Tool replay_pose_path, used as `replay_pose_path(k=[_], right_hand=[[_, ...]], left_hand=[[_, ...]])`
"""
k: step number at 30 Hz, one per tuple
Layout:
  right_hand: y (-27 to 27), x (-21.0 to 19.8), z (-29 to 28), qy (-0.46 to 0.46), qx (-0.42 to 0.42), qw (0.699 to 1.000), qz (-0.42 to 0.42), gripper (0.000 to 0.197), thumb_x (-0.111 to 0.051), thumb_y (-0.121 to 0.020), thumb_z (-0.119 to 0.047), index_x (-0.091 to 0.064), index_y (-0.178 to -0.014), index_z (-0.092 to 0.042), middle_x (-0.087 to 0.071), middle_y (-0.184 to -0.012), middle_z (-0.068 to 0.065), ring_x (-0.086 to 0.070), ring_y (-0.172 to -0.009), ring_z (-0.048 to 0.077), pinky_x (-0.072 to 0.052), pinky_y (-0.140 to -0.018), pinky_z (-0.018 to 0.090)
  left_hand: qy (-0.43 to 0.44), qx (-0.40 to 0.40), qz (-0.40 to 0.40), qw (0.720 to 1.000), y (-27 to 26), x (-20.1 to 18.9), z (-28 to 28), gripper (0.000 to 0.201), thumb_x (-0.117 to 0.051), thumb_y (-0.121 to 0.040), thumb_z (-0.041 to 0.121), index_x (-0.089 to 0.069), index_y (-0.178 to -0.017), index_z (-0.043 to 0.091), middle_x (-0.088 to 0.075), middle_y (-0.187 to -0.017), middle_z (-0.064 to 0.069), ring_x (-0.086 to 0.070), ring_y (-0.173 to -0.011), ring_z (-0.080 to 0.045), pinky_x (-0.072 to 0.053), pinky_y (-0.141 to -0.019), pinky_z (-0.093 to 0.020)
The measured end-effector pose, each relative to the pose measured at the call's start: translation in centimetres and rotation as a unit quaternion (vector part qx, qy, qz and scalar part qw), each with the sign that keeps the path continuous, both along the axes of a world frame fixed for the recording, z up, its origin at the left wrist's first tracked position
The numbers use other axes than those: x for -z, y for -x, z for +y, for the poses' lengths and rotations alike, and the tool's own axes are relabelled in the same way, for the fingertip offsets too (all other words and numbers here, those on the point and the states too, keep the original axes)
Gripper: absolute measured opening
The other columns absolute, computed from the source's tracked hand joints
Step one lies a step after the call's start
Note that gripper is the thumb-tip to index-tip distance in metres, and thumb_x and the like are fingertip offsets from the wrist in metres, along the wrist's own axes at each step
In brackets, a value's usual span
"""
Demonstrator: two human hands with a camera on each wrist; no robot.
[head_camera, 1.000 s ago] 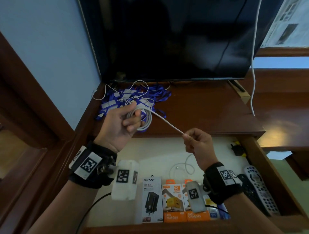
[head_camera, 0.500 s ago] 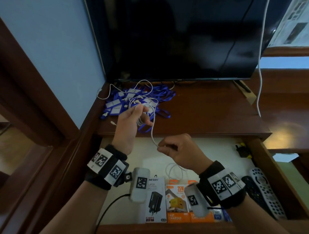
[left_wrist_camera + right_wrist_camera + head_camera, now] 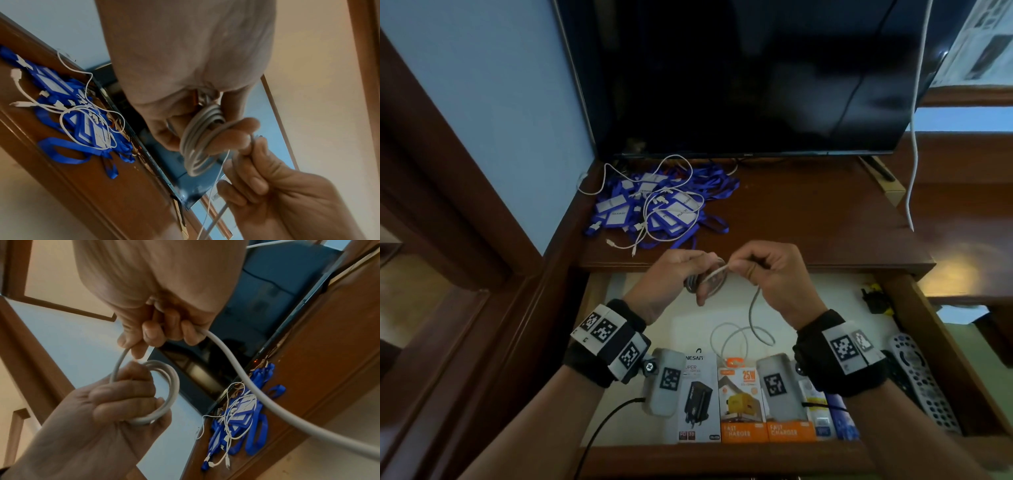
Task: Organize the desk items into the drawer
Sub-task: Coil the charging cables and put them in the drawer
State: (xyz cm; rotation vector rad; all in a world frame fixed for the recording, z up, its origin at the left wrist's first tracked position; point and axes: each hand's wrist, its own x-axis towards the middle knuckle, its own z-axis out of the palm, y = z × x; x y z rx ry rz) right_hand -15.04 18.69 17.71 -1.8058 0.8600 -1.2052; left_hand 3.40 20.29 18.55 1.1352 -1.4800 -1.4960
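Observation:
A grey-white charging cable (image 3: 708, 281) is wound into a coil, which my left hand (image 3: 700, 274) grips above the open drawer (image 3: 722, 459). Just to its right, my right hand (image 3: 743, 269) pinches the cable's free run where it meets the coil. The loose tail (image 3: 752, 308) hangs from that hand and loops on the drawer floor. In the left wrist view the coil (image 3: 197, 142) sits round my fingers. The right wrist view shows the coil (image 3: 170, 394) in my left hand (image 3: 123, 399) and the tail leaving my right hand (image 3: 160, 334).
A pile of blue lanyards (image 3: 664, 205) with thin white cables lies on the desk top under a dark monitor (image 3: 739, 75). In the drawer are charger boxes (image 3: 739, 401) at the front, remote controls (image 3: 921, 380) on the right and a black plug (image 3: 873, 298).
My right hand has come from a taut stretch of cable at the right up to the coil. The left hand has come down with the coil to over the drawer.

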Motion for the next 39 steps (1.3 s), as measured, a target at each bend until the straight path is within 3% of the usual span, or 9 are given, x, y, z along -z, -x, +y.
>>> replay_pose_path(k=[4,10,15,20,23,25,28,33,39], right_hand=[[0.2,0.7,-0.3,-0.034,0.041,0.997,-0.053,0.01,-0.069,-0.078,0.005,-0.064,-0.07,0.001,-0.059,-0.06,-0.007,-0.048,-0.053,-0.001,-0.039,-0.056,0.012],[-0.3,2.6,0.6,-0.135,0.05,0.982,-0.125,0.024,-0.07,-0.08,-0.022,-0.054,-0.07,-0.007,-0.039,-0.055,0.002,-0.03,-0.047,0.009,-0.029,-0.044,0.02],[0.2,4.4,1.3,-0.208,0.035,0.964,-0.161,0.026,-0.064,-0.083,-0.022,-0.049,-0.069,-0.007,-0.035,-0.052,-0.002,-0.025,-0.045,0.009,-0.023,-0.043,0.02],[0.2,5.4,1.6,-0.207,0.064,0.97,-0.11,0.029,-0.066,-0.08,-0.025,-0.049,-0.068,-0.005,-0.033,-0.052,0.001,-0.026,-0.044,0.008,-0.024,-0.042,0.02],[0.4,5.8,1.2,-0.19,0.078,0.975,-0.08,0.024,-0.066,-0.085,-0.016,-0.051,-0.07,-0.006,-0.036,-0.053,0.001,-0.029,-0.046,0.008,-0.025,-0.044,0.02],[0.8,5.9,0.9,-0.174,0.068,0.981,-0.057,0.021,-0.065,-0.088,-0.011,-0.052,-0.071,-0.009,-0.04,-0.05,-0.006,-0.031,-0.046,0.007,-0.028,-0.045,0.018],[1.4,6.1,0.6,-0.175,0.04,0.983,-0.044,0.017,-0.064,-0.088,-0.005,-0.055,-0.073,-0.007,-0.043,-0.049,-0.007,-0.033,-0.045,0.009,-0.03,-0.046,0.018],[1.8,6.1,0.7,-0.159,0.067,0.985,0.014,0.016,-0.068,-0.083,-0.004,-0.061,-0.069,-0.005,-0.05,-0.049,-0.009,-0.041,-0.047,0.001,-0.036,-0.051,0.016],[-0.3,4.0,1.9,-0.134,-0.014,0.98,0.146,0.012,-0.072,-0.08,-0.005,-0.069,-0.069,-0.005,-0.055,-0.05,-0.014,-0.048,-0.047,-0.003,-0.035,-0.052,0.008]], left_hand=[[-0.056,0.037,0.086,0.994,0.3,0.0,0.7,0.033,-0.046,-0.092,0.029,-0.059,-0.073,0.005,-0.035,-0.045,0.004,-0.035,-0.043,-0.012,-0.039,-0.048,-0.021],[-0.084,0.015,0.155,0.984,-0.2,0.1,0.9,0.033,-0.042,-0.092,0.031,-0.053,-0.069,0.009,-0.043,-0.047,-0.005,-0.053,-0.05,-0.026,-0.049,-0.062,-0.029],[-0.104,-0.031,0.226,0.968,-1.1,-0.2,0.7,0.036,-0.042,-0.091,0.031,-0.059,-0.067,0.011,-0.032,-0.041,0.002,-0.041,-0.039,-0.018,-0.043,-0.052,-0.024],[-0.059,-0.056,0.184,0.98,-1.3,-0.2,0.6,0.026,-0.051,-0.087,0.027,-0.065,-0.069,0.014,-0.033,-0.046,0.006,-0.035,-0.044,-0.012,-0.038,-0.063,-0.027],[-0.058,-0.123,0.183,0.974,-1.0,-0.1,0.7,0.021,-0.055,-0.084,0.023,-0.064,-0.069,0.011,-0.039,-0.043,0.008,-0.035,-0.041,-0.008,-0.036,-0.058,-0.023],[-0.085,-0.194,0.234,0.949,-1.2,0.1,0.5,0.03,-0.054,-0.09,0.02,-0.061,-0.063,0.01,-0.037,-0.04,0.006,-0.036,-0.037,-0.008,-0.036,-0.057,-0.02],[-0.12,-0.252,0.329,0.902,-1.9,0.3,0.2,0.043,-0.05,-0.096,0.019,-0.062,-0.055,0.012,-0.033,-0.04,0.005,-0.032,-0.036,-0.009,-0.034,-0.068,-0.027],[-0.105,-0.298,0.394,0.863,-3.4,0.8,-0.2,0.025,-0.049,-0.096,0.023,-0.053,-0.074,0.013,-0.031,-0.048,0.004,-0.036,-0.044,-0.01,-0.037,-0.068,-0.025],[-0.012,-0.278,0.267,0.922,-2.0,1.1,-0.2,0.033,-0.035,-0.103,0.025,-0.053,-0.079,0.011,-0.037,-0.054,-0.001,-0.047,-0.055,-0.015,-0.043,-0.07,-0.028]])
